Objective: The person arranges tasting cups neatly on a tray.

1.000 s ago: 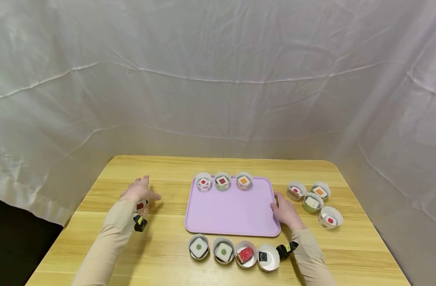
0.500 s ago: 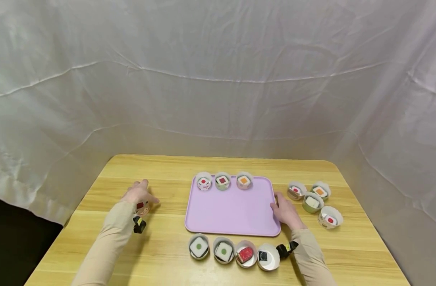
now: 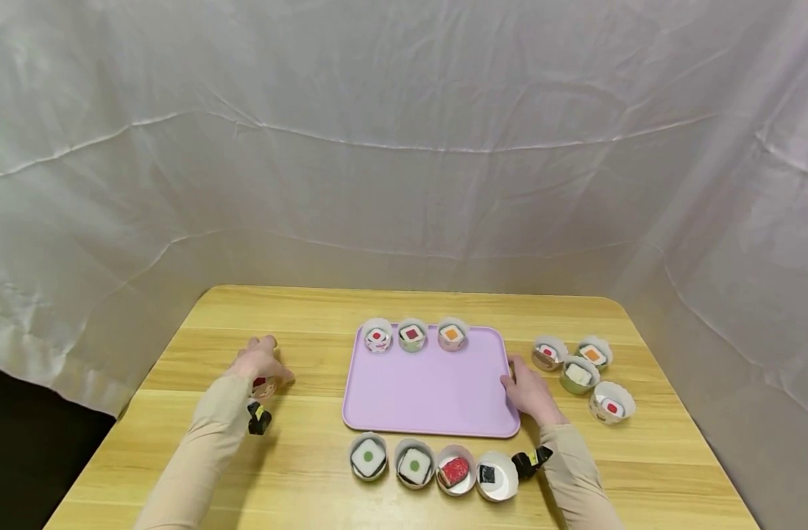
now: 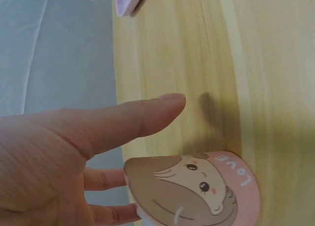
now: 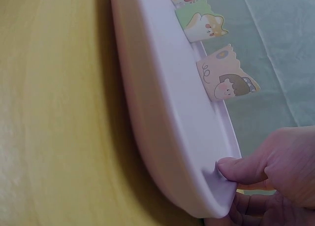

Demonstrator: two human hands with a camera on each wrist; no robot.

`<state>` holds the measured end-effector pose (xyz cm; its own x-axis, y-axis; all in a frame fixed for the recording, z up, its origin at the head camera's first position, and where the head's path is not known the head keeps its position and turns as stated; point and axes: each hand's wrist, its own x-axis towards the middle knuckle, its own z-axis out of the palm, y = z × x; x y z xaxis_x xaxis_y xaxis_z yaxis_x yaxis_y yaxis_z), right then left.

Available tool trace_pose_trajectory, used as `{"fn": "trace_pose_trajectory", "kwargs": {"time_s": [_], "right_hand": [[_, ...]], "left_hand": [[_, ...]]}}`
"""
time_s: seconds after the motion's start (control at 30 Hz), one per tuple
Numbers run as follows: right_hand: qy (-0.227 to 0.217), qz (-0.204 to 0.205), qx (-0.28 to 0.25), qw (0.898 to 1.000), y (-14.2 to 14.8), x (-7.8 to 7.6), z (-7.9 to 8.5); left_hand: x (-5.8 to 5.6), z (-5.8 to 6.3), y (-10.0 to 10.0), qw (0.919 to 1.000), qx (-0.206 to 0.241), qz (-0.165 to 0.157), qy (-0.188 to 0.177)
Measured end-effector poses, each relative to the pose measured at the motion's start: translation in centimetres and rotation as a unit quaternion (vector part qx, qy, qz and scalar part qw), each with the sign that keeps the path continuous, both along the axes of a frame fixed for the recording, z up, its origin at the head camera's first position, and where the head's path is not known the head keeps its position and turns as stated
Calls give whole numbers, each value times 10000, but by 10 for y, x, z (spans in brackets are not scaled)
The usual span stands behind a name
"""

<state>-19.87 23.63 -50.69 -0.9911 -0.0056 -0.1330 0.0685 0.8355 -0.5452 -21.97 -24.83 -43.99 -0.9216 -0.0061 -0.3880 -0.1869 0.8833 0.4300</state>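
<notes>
My left hand [image 3: 254, 361] is over a pink paper cup [image 3: 265, 387] at the left of the table, with a dark red-topped piece of sushi partly visible in it. In the left wrist view the cup [image 4: 197, 191] shows a cartoon girl and the word LOVE. The thumb [image 4: 152, 117] is stretched out straight, apart from the cup, while the fingertips are at its far rim. My right hand [image 3: 531, 390] pinches the right edge of the lilac tray [image 3: 437, 397]; in the right wrist view the thumb [image 5: 236, 169] lies on the rim and the fingers are below it.
Three sushi cups, including an orange-topped one [image 3: 453, 335], line the tray's back edge. Several cups, one holding a red piece [image 3: 455, 471], stand in a row before the tray. Several more, such as a green cup [image 3: 579, 375], cluster to the right. A grey curtain [image 3: 404, 184] hangs behind.
My left hand has lowered slightly, closer around the pink paper cup, with its thumb drawn in a little. The right hand and the tray stay where they were.
</notes>
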Motion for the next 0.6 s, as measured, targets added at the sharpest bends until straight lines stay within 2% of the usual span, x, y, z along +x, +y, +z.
{"fn": "trace_pose_trajectory", "kwargs": {"time_s": [0.33, 0.6], "right_hand": [[-5, 5, -18, 10000, 0, 0, -1], [-26, 0, -3, 10000, 0, -1, -2]], "left_hand": [[0, -4, -3, 10000, -41, -35, -9], [2, -5, -5, 9998, 80, -76, -182]]}}
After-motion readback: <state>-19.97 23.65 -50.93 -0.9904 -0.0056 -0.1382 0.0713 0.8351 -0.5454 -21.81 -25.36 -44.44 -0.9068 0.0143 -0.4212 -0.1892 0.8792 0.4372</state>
